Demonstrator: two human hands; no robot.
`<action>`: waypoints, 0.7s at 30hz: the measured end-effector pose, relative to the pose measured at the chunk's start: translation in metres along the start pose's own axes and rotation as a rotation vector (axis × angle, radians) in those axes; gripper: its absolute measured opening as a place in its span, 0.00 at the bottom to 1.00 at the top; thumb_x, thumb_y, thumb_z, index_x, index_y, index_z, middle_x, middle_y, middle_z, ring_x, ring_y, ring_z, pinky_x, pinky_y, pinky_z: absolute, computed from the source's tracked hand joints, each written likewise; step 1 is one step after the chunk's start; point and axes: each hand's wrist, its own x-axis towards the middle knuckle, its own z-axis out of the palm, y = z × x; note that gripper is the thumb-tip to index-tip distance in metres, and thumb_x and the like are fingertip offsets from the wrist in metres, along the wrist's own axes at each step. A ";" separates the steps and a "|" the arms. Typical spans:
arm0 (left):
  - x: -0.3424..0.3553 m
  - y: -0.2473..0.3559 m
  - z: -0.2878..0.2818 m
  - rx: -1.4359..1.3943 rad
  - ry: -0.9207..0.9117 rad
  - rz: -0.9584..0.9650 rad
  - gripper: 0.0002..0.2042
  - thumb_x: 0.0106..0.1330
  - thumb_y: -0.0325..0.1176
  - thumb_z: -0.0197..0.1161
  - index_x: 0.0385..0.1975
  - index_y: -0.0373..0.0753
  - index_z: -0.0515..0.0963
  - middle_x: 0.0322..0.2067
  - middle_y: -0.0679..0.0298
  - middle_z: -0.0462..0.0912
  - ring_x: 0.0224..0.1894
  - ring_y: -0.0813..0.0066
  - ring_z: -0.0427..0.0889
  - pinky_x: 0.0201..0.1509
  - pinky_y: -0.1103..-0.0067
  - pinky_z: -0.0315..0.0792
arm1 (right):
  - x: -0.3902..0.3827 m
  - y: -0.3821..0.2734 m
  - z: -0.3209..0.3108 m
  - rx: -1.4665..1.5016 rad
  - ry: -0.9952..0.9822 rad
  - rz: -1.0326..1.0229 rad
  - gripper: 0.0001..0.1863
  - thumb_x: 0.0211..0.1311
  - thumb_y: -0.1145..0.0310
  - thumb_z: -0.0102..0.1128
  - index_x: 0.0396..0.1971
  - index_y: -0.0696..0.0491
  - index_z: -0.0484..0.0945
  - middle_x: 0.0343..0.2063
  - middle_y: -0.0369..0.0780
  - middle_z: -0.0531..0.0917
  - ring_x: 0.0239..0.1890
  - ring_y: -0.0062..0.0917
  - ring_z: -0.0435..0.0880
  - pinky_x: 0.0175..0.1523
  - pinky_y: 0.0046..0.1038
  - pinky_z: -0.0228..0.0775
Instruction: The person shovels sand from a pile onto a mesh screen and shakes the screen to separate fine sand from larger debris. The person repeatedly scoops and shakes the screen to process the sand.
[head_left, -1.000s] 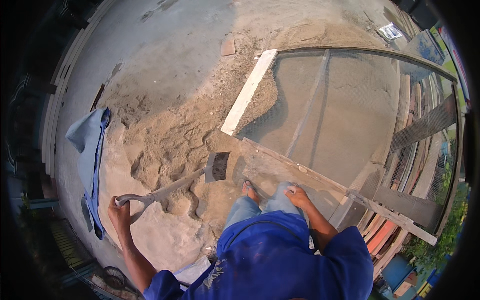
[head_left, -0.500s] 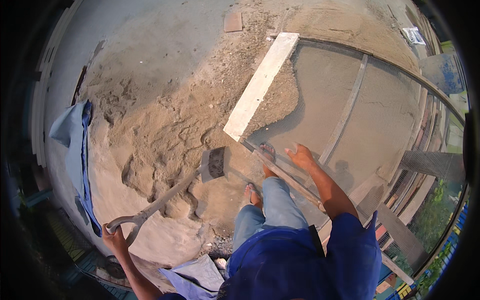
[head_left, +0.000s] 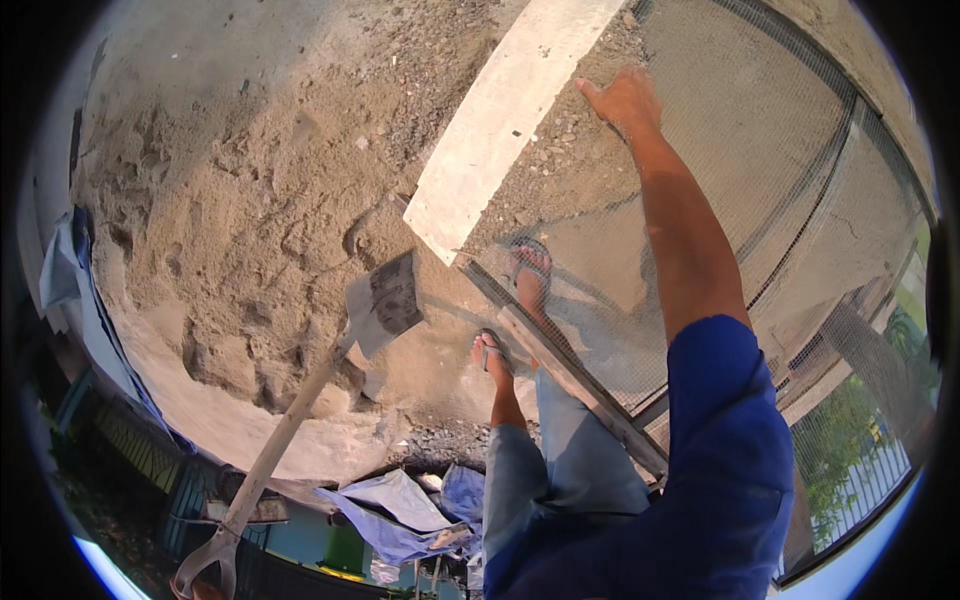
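Note:
My left hand [head_left: 205,591] is at the lower left edge, mostly cut off, wrapped round the grip of a shovel [head_left: 280,430]. The shovel's wooden shaft slants up to a grey metal blade [head_left: 384,303] beside the sand. My right hand [head_left: 626,101] reaches far out over a framed wire mesh screen [head_left: 740,150], thumb spread away from the fingers. Under and beside that hand lies gravel [head_left: 560,170] on the mesh, against a long pale board [head_left: 510,120] at the screen's left side. The fingertips are partly hidden, so contact with the gravel is unclear.
A heap of damp sand [head_left: 260,240] spreads to the left. My sandalled feet [head_left: 490,350] stand by the screen's wooden frame edge [head_left: 580,385], one seen through the mesh. Blue and grey sheeting [head_left: 400,510] lies below, and a blue tarp [head_left: 95,310] lies at far left.
My right hand has stretched forward from the near frame edge to the gravel by the board. My left hand and the shovel grip have dropped toward the lower edge; the view has moved closer.

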 end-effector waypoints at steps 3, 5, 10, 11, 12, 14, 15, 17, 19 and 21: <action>0.012 -0.001 0.000 0.180 -0.017 -0.027 0.13 0.56 0.37 0.55 0.26 0.30 0.73 0.26 0.51 0.76 0.26 0.61 0.76 0.30 0.65 0.75 | -0.010 -0.005 0.010 -0.020 0.009 -0.089 0.39 0.61 0.42 0.53 0.63 0.57 0.63 0.62 0.48 0.66 0.66 0.41 0.60 0.68 0.42 0.54; 0.011 0.012 0.005 0.073 -0.028 -0.095 0.13 0.57 0.37 0.55 0.26 0.30 0.74 0.25 0.51 0.76 0.25 0.61 0.76 0.27 0.65 0.74 | -0.030 0.008 0.034 -0.069 0.106 -0.258 0.34 0.60 0.45 0.54 0.58 0.56 0.70 0.56 0.47 0.73 0.62 0.41 0.67 0.66 0.42 0.57; -0.003 0.018 -0.009 -0.106 -0.024 -0.092 0.13 0.57 0.37 0.56 0.27 0.30 0.74 0.25 0.50 0.77 0.24 0.62 0.76 0.25 0.66 0.74 | -0.121 0.051 0.033 -0.120 -0.365 -0.764 0.27 0.53 0.51 0.62 0.50 0.51 0.78 0.51 0.43 0.78 0.57 0.38 0.72 0.65 0.39 0.57; -0.006 0.022 -0.010 -0.132 -0.046 -0.118 0.13 0.57 0.37 0.56 0.27 0.29 0.74 0.25 0.50 0.77 0.25 0.62 0.76 0.25 0.66 0.74 | -0.132 0.065 0.028 -0.215 -0.525 -0.884 0.28 0.52 0.51 0.65 0.51 0.51 0.78 0.56 0.43 0.75 0.61 0.37 0.69 0.68 0.39 0.54; -0.012 0.033 -0.014 -0.157 -0.067 -0.144 0.13 0.57 0.37 0.57 0.27 0.29 0.74 0.25 0.50 0.77 0.25 0.62 0.76 0.25 0.66 0.74 | -0.133 0.078 0.019 -0.277 -0.496 -0.962 0.29 0.52 0.51 0.65 0.52 0.51 0.77 0.58 0.43 0.72 0.63 0.36 0.67 0.69 0.40 0.53; -0.016 0.021 -0.013 -0.196 -0.042 -0.062 0.13 0.56 0.35 0.57 0.28 0.28 0.75 0.24 0.50 0.77 0.25 0.61 0.76 0.25 0.66 0.73 | -0.134 0.106 0.011 -0.398 -0.462 -1.115 0.31 0.53 0.50 0.65 0.56 0.50 0.74 0.63 0.43 0.67 0.67 0.35 0.62 0.70 0.41 0.49; -0.016 -0.009 -0.006 -0.220 0.011 0.038 0.13 0.56 0.35 0.57 0.28 0.28 0.75 0.24 0.50 0.77 0.25 0.61 0.76 0.25 0.67 0.73 | -0.122 0.108 -0.001 -0.500 -0.331 -0.984 0.32 0.56 0.49 0.62 0.59 0.48 0.70 0.65 0.43 0.62 0.69 0.35 0.57 0.71 0.42 0.47; -0.018 -0.025 0.003 -0.264 0.075 0.076 0.12 0.55 0.34 0.57 0.28 0.28 0.75 0.24 0.50 0.77 0.25 0.61 0.76 0.24 0.67 0.73 | -0.074 0.097 -0.015 -0.545 -0.077 -0.675 0.35 0.61 0.47 0.57 0.65 0.46 0.61 0.68 0.43 0.57 0.71 0.37 0.52 0.72 0.45 0.44; -0.015 -0.016 0.006 -0.297 0.090 -0.035 0.12 0.55 0.33 0.57 0.28 0.27 0.75 0.24 0.49 0.77 0.25 0.61 0.76 0.24 0.68 0.73 | -0.026 0.080 -0.016 -0.359 0.074 -0.377 0.39 0.62 0.44 0.53 0.68 0.49 0.56 0.69 0.45 0.55 0.71 0.40 0.51 0.72 0.48 0.43; -0.012 0.003 0.002 -0.321 0.053 -0.055 0.11 0.55 0.32 0.56 0.28 0.27 0.74 0.25 0.49 0.77 0.26 0.61 0.76 0.25 0.67 0.73 | -0.003 0.045 -0.004 -0.155 0.069 -0.174 0.42 0.61 0.40 0.52 0.67 0.51 0.56 0.68 0.46 0.56 0.70 0.42 0.52 0.71 0.50 0.43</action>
